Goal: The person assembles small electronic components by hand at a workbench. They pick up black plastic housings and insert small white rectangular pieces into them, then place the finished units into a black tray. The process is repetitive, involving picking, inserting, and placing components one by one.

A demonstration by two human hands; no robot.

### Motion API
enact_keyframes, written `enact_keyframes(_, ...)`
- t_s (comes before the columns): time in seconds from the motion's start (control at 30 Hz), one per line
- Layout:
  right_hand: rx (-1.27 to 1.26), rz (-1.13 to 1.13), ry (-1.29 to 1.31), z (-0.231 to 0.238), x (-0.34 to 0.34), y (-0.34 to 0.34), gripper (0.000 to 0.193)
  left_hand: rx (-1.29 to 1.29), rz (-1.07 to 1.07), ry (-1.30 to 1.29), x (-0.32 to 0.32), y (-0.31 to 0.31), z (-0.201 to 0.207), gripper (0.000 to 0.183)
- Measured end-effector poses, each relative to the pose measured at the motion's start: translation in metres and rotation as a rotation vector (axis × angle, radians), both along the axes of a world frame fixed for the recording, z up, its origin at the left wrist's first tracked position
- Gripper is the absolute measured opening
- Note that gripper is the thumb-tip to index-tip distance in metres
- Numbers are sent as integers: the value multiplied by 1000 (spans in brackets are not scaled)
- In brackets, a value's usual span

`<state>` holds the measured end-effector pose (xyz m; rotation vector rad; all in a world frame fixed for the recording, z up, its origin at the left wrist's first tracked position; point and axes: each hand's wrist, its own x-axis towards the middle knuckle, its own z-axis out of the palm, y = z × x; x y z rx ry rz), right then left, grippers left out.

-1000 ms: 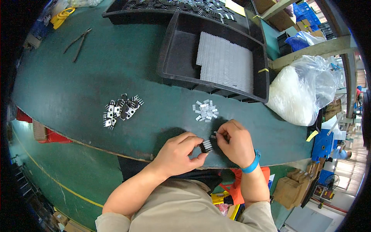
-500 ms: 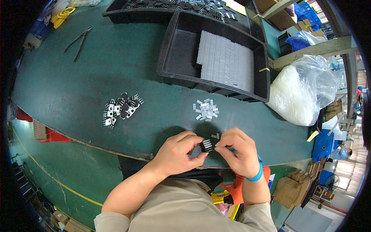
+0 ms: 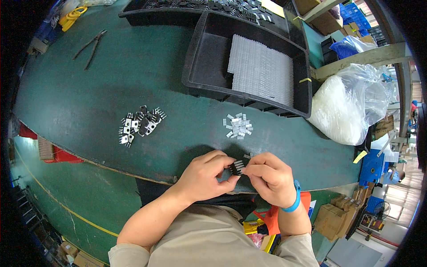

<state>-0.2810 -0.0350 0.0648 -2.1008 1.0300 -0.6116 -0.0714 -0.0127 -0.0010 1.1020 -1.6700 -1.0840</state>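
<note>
My left hand (image 3: 205, 173) pinches a small stack of black transistors (image 3: 236, 167) between thumb and fingers, with their pale metal legs toward the right. Against those legs, the fingertips of my right hand (image 3: 270, 179) are closed; whatever they hold is too small to make out. Just beyond the fingers lie a couple of small clear pieces (image 3: 247, 156), partly covered by my right hand. A heap of small whitish rectangular pieces (image 3: 238, 126) is farther off on the green table (image 3: 187, 129). Loose black and silver transistors (image 3: 142, 126) form another pile to the left.
A black tray (image 3: 208, 44) with rows of clear ribbed plastic strips (image 3: 262, 66) stands at the back. Behind it, another black tray (image 3: 164, 17) holds many transistors. Pliers (image 3: 91, 49) lie at the far left. A clear bag of white material (image 3: 342, 104) sits at the right.
My right hand has shifted slightly left, and its fingertips now meet the transistor legs. It covers more of the loose clear pieces. My left hand stays in place.
</note>
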Motion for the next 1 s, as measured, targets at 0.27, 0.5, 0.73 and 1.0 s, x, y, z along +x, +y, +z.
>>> enact_keyframes(0.27,-128,-184,-59,-3,4,6,26,25,19,32,0,0,-2,31)
enact_keyframes(0.5,-27,-217,-30,-4,1,13,23,38,36,89,1,2,-8,35)
enact_keyframes(0.73,-12,-404,209,-15,-14,-4,21,30,37,94,3,1,-7,33)
enact_keyframes(1.0,14,-279,299,-26,-7,-6,20,22,60,131,0,1,-8,31)
